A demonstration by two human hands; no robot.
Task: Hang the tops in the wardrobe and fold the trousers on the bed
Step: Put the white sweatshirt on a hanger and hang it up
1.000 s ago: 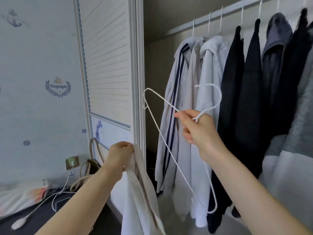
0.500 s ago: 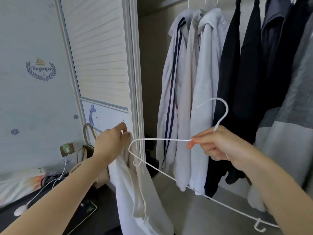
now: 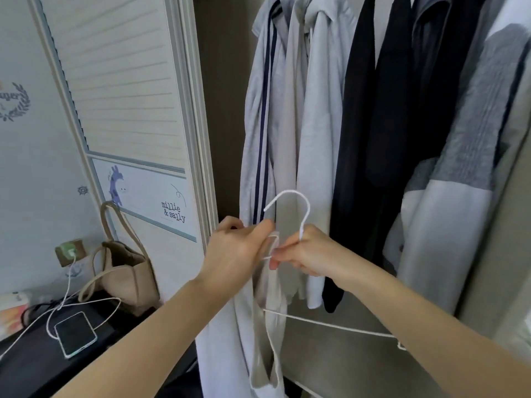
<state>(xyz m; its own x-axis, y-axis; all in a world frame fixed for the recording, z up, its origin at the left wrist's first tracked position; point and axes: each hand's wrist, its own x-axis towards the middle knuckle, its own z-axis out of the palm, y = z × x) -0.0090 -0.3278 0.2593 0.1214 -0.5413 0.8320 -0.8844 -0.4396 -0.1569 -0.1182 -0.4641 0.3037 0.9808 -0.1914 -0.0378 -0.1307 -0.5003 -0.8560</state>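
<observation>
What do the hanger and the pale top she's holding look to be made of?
The hanger looks like thin wire with a matte white coating: it is slim, evenly curved and colored throughout. The pale top looks like soft woven fabric, perhaps cotton or linen: it hangs limp in folds, without sheen.

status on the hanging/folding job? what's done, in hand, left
Done: several tops already hang in the wardrobe, among them a white jacket with navy stripes and black garments. In hand: right hand grips the white wire hanger below its hook; left hand holds a white top by its strap, working it onto the hanger. Left: hooking it on the rail. No trousers or bed in view.
</observation>
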